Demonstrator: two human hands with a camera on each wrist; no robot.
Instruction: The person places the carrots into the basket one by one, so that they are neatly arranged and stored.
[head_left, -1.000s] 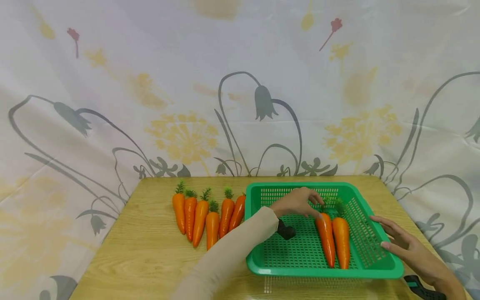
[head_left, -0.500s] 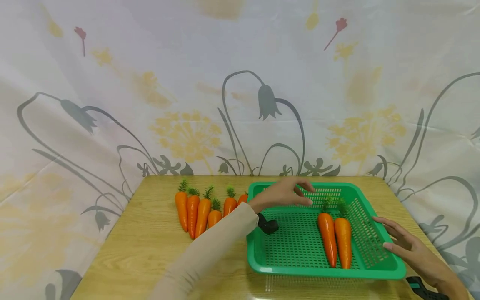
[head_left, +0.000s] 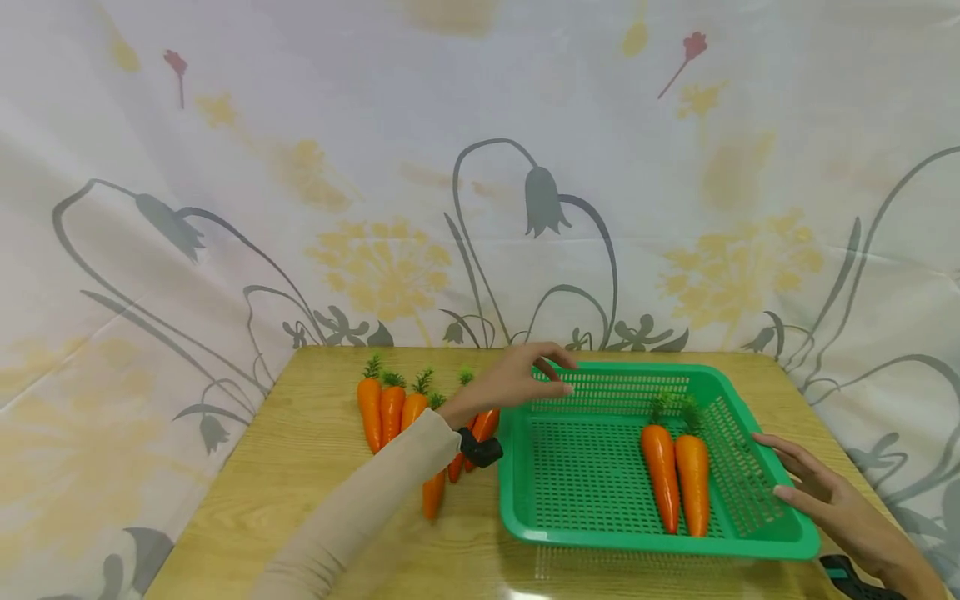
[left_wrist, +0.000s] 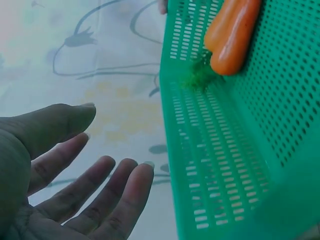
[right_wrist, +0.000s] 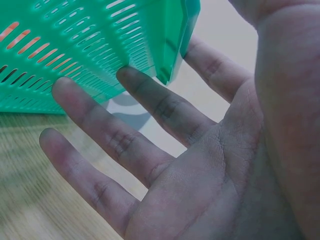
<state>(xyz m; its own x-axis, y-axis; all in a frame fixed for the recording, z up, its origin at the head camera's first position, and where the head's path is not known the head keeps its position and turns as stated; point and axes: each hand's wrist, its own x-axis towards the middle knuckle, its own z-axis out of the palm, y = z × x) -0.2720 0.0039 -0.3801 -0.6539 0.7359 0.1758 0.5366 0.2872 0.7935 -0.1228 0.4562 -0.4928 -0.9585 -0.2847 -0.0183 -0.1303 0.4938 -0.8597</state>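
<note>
My left hand (head_left: pixel 512 380) hovers over the back left corner of a green plastic basket (head_left: pixel 652 541), its fingers apart and holding nothing. In the left wrist view the loose fingers (left_wrist: pixel 95 200) stand clear of the basket wall. Two orange carrots (head_left: pixel 660 475) with leafy green tops lie side by side in the basket's right part. At the right side of the basket, my right hand (head_left: pixel 832 497) rests with relaxed fingers against the rim and outer wall. Several more carrots (head_left: pixel 371 410) lie in a row on the table left of the basket, partly hidden by my left arm.
The wooden table (head_left: pixel 247 492) carries the basket on its right half. Behind its back edge hangs a pale cloth (head_left: pixel 360 125) printed with flowers. My left sleeve (head_left: pixel 367 504) crosses over the table's front middle.
My left hand has let go of the carrot's top in the basket and moved left, towards the row of carrots. The right hand has stayed at the basket's side.
</note>
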